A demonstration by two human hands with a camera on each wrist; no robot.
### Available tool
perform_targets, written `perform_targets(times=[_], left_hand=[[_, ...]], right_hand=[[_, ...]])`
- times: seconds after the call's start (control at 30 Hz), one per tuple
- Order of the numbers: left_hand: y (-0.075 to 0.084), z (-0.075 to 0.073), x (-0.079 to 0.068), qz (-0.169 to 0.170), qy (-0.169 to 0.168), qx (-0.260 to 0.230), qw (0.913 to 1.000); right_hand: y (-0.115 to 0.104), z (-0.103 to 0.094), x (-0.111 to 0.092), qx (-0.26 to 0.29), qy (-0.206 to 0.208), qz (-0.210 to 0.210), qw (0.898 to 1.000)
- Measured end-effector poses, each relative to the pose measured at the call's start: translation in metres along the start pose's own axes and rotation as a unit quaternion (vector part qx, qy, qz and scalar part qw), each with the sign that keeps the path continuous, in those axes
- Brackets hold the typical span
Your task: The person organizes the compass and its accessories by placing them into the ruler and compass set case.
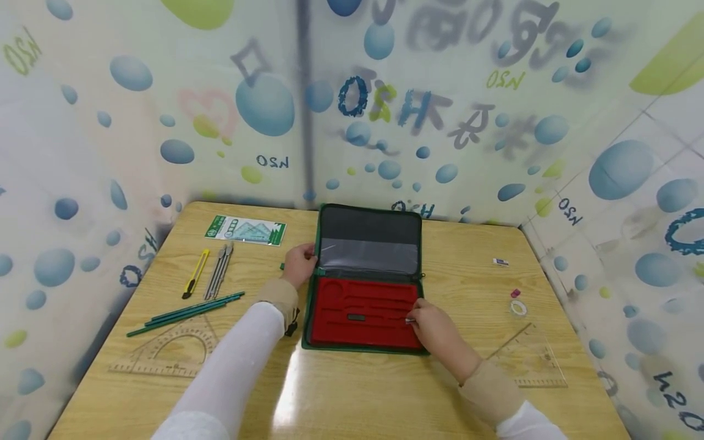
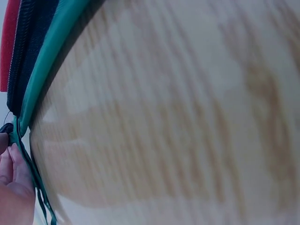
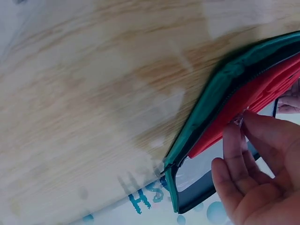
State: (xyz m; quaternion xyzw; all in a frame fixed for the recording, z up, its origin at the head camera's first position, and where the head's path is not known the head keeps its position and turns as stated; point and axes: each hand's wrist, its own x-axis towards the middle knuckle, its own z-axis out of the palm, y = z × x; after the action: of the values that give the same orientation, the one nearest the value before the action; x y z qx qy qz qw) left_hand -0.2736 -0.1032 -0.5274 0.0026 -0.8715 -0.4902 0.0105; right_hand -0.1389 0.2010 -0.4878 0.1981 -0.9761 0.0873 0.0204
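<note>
A green zip case (image 1: 316,211) lies unfolded on the table, its red moulded tray (image 1: 341,336) towards me and its black lid with a clear pocket behind. One small dark piece (image 1: 356,317) sits in a tray slot. My left hand (image 1: 299,266) pinches the case's left edge by the hinge; in the left wrist view its fingers (image 2: 18,173) are at the green fabric. Over the tray's right side, my right hand (image 1: 437,327) pinches a small shiny metal piece (image 1: 409,321) between thumb and fingers. In the right wrist view, the fingertips mostly hide that piece (image 3: 238,120).
On the left lie a packaged set square (image 1: 247,230), a yellow utility knife (image 1: 196,273), metal compasses (image 1: 220,271), green pencils (image 1: 184,315) and a clear protractor (image 1: 165,354). To the right are an eraser (image 1: 500,262), a pink sharpener (image 1: 515,293), a tape roll (image 1: 518,307) and a set square (image 1: 533,360).
</note>
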Motion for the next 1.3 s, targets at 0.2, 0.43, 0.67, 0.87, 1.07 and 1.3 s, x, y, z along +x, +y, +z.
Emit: perform_targets(times=[0.2,0.43,0.67,0.87,1.07,1.3], left_hand=[[-0.0009,-0.0019,0.0000,0.003,-0.002,-0.001,1.0000],[0.0002,-0.0025,-0.0003,-0.012,-0.006,-0.005,0.9999],[0.0009,-0.0012,-0.0007,-0.006,-0.001,-0.006,1.0000],[-0.0004,-0.0001,-0.0016,-0.011,-0.004,-0.005,0.9999],[-0.0014,0.0006,-0.0014,-0.012,-0.010,-0.005,0.9999],[-0.0035,-0.0006,0.0004,-0.008,-0.007,-0.009,0.9999]], right_hand=[[0.0024,0.0019,0.0018,-0.010,0.024,-0.023,0.999],[0.0044,0.0046,0.0017,0.003,0.030,-0.005,1.000],[0.0037,0.0039,0.0017,0.006,0.020,0.010,1.000],[0.0047,0.0026,0.0019,0.039,-0.002,0.048,0.998],[0.0049,0.0009,0.0008,0.059,-0.018,0.070,0.996],[0.0059,0.0033,0.0015,0.052,-0.009,0.058,0.997]])
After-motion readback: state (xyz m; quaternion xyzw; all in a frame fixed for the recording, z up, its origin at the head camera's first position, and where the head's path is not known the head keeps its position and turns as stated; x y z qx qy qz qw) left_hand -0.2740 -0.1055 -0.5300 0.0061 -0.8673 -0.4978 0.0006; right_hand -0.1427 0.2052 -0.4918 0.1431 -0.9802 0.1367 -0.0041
